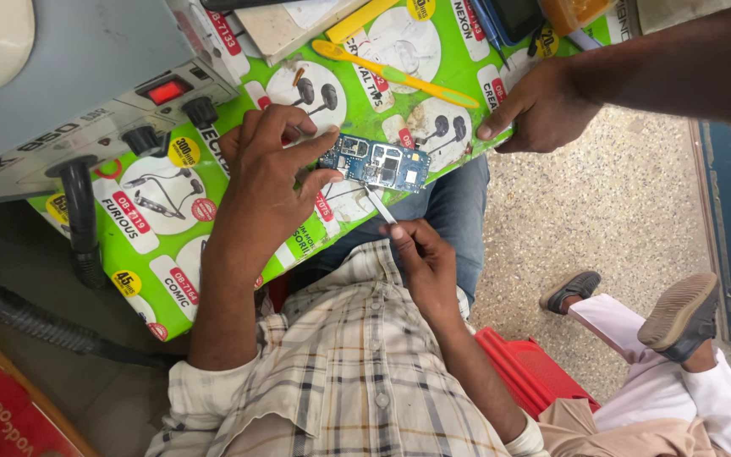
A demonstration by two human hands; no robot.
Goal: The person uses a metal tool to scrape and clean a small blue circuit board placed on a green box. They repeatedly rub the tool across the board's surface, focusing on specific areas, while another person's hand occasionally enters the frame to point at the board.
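Note:
My left hand pins a small blue circuit board with thumb and forefinger against the green printed sheet that covers the work surface. My right hand is closed on a thin metal tweezer-like tool. The tool's tip touches the lower edge of the board. My checked shirt fills the bottom of the view.
Another person's hand rests on the sheet's right edge. A yellow brush lies behind the board. At the left stand a grey station with a red switch, knobs and a black hose. Right: a red stool and someone's sandalled feet.

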